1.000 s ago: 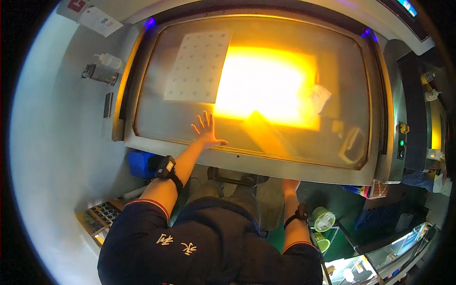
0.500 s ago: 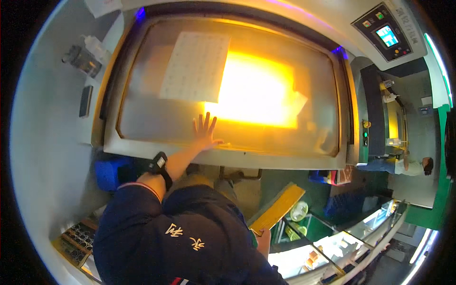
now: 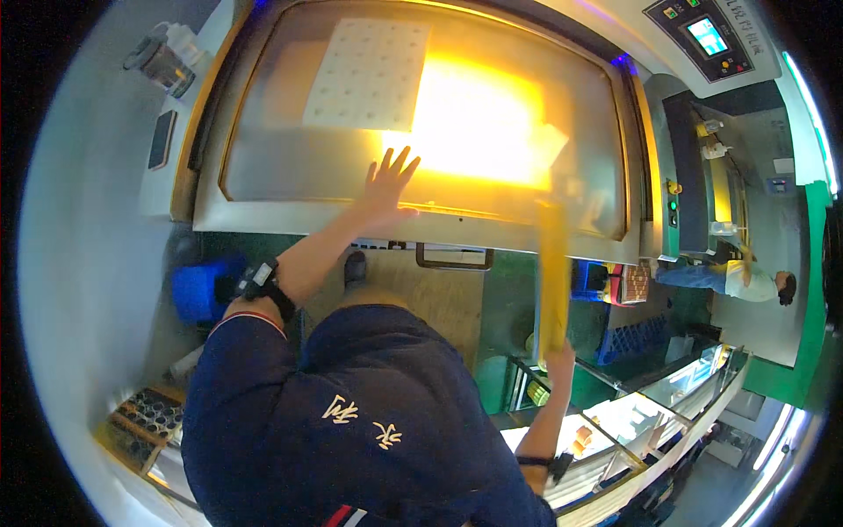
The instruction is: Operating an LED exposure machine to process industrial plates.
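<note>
My right hand (image 3: 558, 358) is closed on the near end of the yellow strip (image 3: 552, 285). The strip—slightly blurred—extends away from me, its far end over the front edge of the lit table (image 3: 294, 171). My left hand (image 3: 387, 186) is spread wide at that edge—nearer me than the dotted white sheet (image 3: 369, 75).

head-worn fisheye — looking down at the hands (image 3: 386, 186).
</note>
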A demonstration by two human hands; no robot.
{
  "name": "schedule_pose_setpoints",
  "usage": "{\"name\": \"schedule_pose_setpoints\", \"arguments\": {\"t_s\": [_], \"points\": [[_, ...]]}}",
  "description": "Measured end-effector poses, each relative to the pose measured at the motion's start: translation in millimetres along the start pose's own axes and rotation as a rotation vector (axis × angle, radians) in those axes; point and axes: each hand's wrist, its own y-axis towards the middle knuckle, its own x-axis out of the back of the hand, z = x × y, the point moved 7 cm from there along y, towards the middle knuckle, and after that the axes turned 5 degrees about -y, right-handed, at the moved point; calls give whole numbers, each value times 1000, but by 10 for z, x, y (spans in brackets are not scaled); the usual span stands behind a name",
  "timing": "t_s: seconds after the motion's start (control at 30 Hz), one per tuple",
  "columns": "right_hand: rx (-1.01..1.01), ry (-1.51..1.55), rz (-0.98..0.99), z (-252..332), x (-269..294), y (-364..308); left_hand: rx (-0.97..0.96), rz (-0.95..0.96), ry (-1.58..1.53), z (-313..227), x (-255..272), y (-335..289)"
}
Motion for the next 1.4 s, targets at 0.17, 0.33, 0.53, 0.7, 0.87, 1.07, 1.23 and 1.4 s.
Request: {"name": "schedule_pose_setpoints", "arguments": {"t_s": [0.17,0.33,0.53,0.7,0.87,1.07,1.23,1.4], "points": [[912,-538,-114,2666,-49,429,-249,62,191,-9,360,-542],[938,-610,138,3513,-1438,955,131,338,95,1092,234,-697],[1124,-660,40,4522,-1888,1669,20,121,367,2256,565,29],[1167,-398,64,5914,-1686,3448,116,108,250,2562,1600,2046],[1096,-581,11,7290,-1692,4738,181,24,226,3612,2135,3578],[1064,-517,-66,8194,-1657,5409,95,-174,253,3922,2686,4441],[1121,-595,-36,7769,-1800,5212,78,-88,329,3803,2496,4020],[1336,-369,-118,6434,-1902,4058,240,8,-145,3343,1722,2686]]}}
